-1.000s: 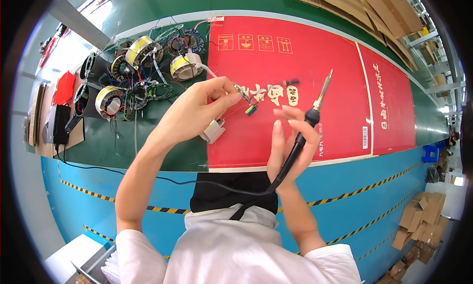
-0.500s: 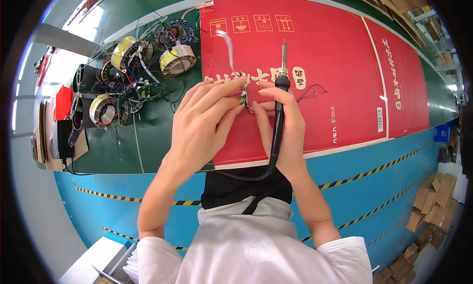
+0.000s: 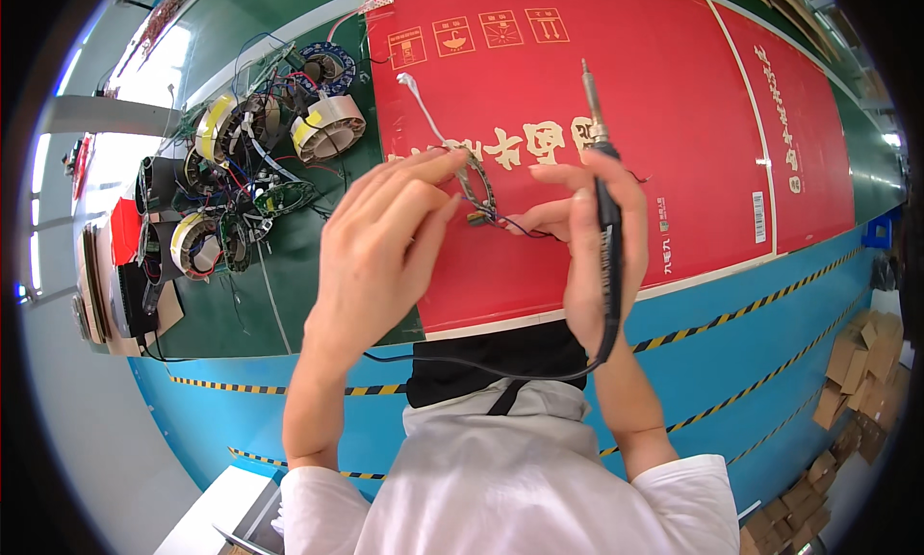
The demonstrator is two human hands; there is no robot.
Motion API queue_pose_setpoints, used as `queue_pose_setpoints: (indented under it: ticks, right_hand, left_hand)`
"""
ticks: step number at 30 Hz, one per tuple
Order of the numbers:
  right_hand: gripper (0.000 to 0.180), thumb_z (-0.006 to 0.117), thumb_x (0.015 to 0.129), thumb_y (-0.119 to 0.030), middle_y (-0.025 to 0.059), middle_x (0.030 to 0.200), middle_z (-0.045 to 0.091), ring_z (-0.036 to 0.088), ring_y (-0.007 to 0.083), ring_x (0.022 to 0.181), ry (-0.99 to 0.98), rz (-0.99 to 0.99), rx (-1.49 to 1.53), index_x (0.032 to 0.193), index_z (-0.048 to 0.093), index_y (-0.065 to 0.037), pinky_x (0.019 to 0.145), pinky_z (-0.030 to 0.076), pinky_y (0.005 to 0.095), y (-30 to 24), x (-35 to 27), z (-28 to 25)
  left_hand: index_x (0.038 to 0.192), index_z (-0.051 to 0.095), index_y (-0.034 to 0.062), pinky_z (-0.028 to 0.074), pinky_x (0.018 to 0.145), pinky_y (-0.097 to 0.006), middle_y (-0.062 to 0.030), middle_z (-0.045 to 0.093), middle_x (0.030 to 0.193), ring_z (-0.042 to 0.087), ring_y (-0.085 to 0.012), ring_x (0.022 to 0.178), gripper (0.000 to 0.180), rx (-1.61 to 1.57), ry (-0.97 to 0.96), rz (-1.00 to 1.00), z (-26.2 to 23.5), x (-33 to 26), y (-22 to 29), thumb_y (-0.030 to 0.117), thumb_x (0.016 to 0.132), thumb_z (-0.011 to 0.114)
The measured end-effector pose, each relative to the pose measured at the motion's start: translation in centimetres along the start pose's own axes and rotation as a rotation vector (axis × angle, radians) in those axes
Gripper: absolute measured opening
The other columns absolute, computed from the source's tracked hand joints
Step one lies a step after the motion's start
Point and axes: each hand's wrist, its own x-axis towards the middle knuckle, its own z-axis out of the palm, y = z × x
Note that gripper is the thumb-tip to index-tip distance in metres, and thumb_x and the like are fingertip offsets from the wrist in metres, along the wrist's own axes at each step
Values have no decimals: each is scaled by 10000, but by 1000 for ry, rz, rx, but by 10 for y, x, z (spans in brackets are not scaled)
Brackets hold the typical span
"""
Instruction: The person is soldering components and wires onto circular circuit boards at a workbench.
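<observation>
Over the red cardboard, my left hand (image 3: 375,232) pinches the edge of a small ring-shaped circuit board (image 3: 478,187) between its fingertips. A white lead with a connector (image 3: 409,81) runs away from the board's far side. Dark wires (image 3: 525,230) come off its near right side. My right hand (image 3: 606,237) is closed around a black-handled soldering iron (image 3: 608,232), its metal tip pointing up and away, apart from the board. The fingertips of the same hand meet the dark wires beside the board. Part of the board is hidden behind my left fingers.
The red cardboard sheet (image 3: 693,103) covers much of the green table (image 3: 226,314). Several round motor assemblies with wires and boards (image 3: 327,131) are heaped on the left. A red box (image 3: 125,230) stands at the far left. The iron's black cord (image 3: 462,364) loops along the table's near edge.
The board has turned so its ring shape shows more. My right hand has moved right with the soldering iron, away from my left hand. The whole view has shifted slightly.
</observation>
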Motion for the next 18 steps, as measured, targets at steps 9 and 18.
queue_pose_setpoints:
  ticks: [9, 18]
  right_hand:
    - [464, 324, 1066, -406, 18, 755, 447, 464, 111, 625, -86, -31, 268, 1291, 524, -52, 813, 576, 541, 16, -6, -27]
    - [316, 707, 834, 92, 66, 936, 555, 573, 89, 700, 45, -130, -282, 1102, 616, -47, 631, 489, 233, 13, -14, -14]
  left_hand:
    - [806, 567, 11, 548, 642, -316, -86, 731, 1027, 691, -257, 744, 129, -99, 0, -129, 4, -10, 2, -25, 828, 689]
    - [871, 593, -32, 472, 535, -247, -110, 733, 1042, 617, -141, 619, 69, -70, 29, -107, 12, 9, 11, -62, 861, 654]
